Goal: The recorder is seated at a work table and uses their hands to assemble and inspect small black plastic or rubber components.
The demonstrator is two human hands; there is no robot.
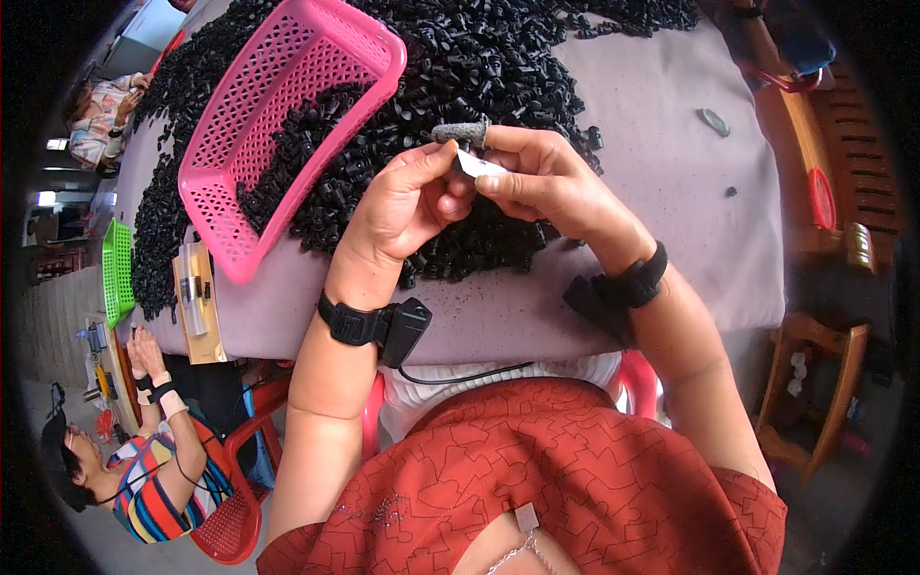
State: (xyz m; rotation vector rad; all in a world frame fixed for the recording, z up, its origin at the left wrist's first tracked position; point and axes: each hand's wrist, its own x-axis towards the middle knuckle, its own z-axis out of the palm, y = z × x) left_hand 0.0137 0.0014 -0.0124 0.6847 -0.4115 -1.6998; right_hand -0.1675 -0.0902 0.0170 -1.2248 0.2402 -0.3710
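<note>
My left hand (407, 201) and my right hand (546, 177) meet above a big heap of small black plastic parts (479, 67). The right hand pinches a small white blade-like piece (476, 164); its forefinger wears a grey fabric finger cover (460, 131). The left hand's fingertips close against that piece; whether a black part sits between them is hidden. Both wrists carry black strapped devices (383, 326). A pink perforated plastic basket (268, 144) lies tilted on the heap to the left, with several black parts inside it.
The heap lies on a table with a grey cloth (671, 220). A green basket (117, 268) and a flat yellowish package (196, 302) sit at the table's left end. Another person (144, 479) sits on a red chair lower left. Wooden chairs (815, 374) stand right.
</note>
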